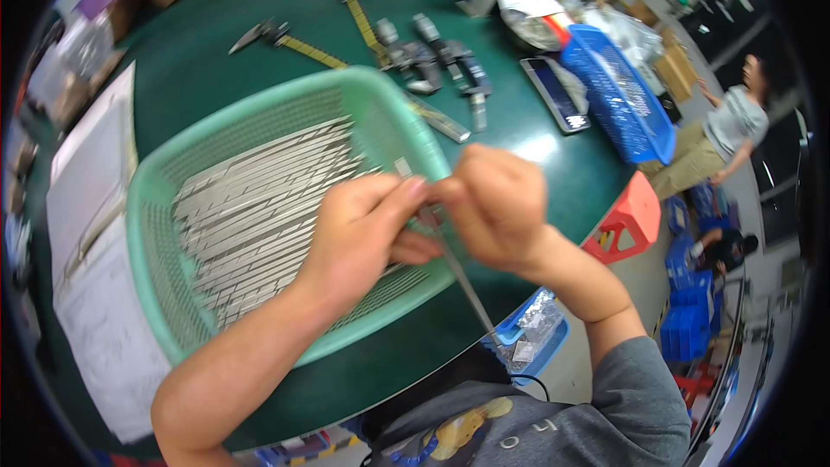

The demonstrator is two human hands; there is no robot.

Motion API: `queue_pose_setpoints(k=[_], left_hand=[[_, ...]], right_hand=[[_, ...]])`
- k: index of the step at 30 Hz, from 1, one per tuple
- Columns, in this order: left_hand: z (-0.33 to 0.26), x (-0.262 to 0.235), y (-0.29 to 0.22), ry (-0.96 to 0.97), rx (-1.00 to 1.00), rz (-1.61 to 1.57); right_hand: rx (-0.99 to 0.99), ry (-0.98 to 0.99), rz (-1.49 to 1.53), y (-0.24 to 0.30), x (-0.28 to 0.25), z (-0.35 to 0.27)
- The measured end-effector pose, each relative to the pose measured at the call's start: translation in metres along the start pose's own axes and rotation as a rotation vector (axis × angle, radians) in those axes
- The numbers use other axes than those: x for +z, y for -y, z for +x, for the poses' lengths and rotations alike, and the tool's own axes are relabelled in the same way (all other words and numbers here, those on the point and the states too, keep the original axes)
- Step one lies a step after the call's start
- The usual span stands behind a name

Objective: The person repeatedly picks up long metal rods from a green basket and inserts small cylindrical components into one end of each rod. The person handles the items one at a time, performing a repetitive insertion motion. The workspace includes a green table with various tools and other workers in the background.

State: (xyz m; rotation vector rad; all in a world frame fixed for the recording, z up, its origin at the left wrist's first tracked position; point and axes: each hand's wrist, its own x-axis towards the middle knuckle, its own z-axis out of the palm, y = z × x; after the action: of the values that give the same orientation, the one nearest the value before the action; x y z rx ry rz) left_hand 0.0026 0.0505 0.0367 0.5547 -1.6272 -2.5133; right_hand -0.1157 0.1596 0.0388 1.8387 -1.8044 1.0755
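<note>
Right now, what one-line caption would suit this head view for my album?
Both hands, left and right, grip a thin metal strip over a green basket of similar strips.

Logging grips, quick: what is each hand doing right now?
Left hand: closed, pinching the thin metal strip.
Right hand: closed on the same strip's upper end.

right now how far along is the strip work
Done: cannot tell; no finished pile shows. In hand: both hands, left and right, grip one thin metal strip over the basket rim. Left: the basket holds many strips in rows, so most seems to remain.
</note>
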Motion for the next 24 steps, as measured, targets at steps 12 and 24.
queue_pose_setpoints(k=[12, 24], left_hand=[[0.001, 0.007, 0.013, -0.068, 0.075, 0.043], [-0.005, 0.009, 0.004, -0.025, 0.171, 0.1]], right_hand=[[-0.074, -0.19, -0.066, 0.008, 0.0, -0.009], [-0.039, -0.249, -0.034, 0.01, 0.002, -0.003]])
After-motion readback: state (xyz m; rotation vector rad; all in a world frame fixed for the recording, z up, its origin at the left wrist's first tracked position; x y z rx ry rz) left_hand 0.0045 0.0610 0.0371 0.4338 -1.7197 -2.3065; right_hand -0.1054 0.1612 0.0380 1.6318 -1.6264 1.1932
